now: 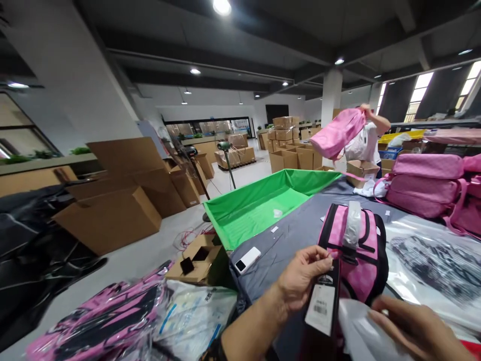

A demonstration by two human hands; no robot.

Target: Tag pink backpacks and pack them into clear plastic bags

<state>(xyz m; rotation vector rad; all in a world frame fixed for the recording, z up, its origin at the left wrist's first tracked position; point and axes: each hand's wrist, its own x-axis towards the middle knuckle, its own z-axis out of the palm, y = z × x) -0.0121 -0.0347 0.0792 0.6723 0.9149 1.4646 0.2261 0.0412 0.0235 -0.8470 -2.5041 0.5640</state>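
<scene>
My left hand (300, 278) is closed in a pinch at the top of a dark hang tag (322, 276), which bears a white barcode label. My right hand (417, 326), smeared by motion, has its fingers closed at the edge of a white translucent plastic sheet (363, 328) beside the tag. Just beyond both hands a pink and black backpack (361, 271) rests on the grey-covered table (289, 250). A whitish wrap (353, 223) covers its top handle.
A green fabric trough (259, 210) borders the table, with a white power bank (248, 259) nearby. Pink bags (424, 183) and a printed plastic bag (439, 260) lie right. Wrapped bags (112, 316) and cartons (112, 215) stand left. A co-worker (370, 135) lifts a pink bag.
</scene>
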